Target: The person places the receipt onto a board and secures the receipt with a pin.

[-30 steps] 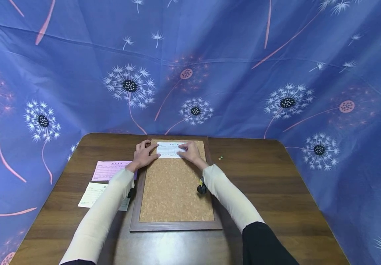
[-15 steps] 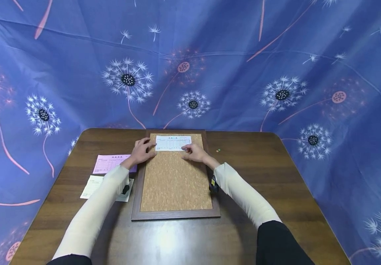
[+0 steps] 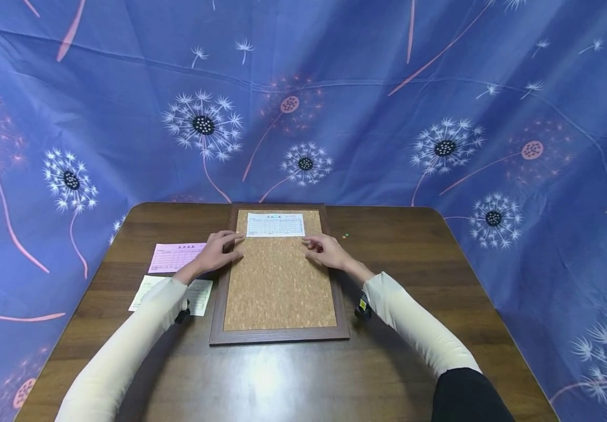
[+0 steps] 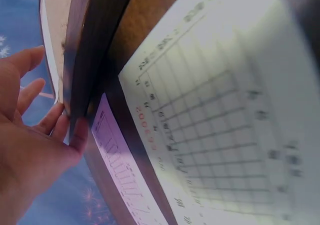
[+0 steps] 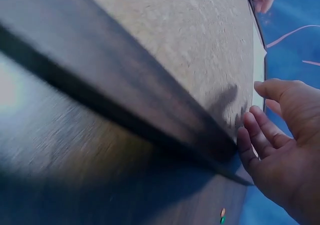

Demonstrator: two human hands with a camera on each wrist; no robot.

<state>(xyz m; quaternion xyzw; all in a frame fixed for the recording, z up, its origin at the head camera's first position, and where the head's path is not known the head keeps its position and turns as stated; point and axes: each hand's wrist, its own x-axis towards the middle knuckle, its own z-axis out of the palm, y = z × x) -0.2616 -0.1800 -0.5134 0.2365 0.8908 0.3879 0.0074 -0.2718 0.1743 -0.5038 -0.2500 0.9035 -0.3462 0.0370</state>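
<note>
Two hands [image 3: 216,253] [image 3: 332,254], three papers [image 3: 275,225] [image 3: 175,258] [image 3: 200,298], one corkboard [image 3: 282,287]

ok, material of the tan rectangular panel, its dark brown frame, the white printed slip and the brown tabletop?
Tan rectangular panel: likely cork, matte, speckled.
Dark brown frame: wood or wood-look, satin, faint streaks.
White printed slip: probably paper, matte, flat sheet.
Brown tabletop: wood or laminate, banded grain, glossy glare.

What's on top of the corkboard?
A white slip, near its far end; the left hand and right hand extend over its sides. Anything under the slip is hidden.
</note>
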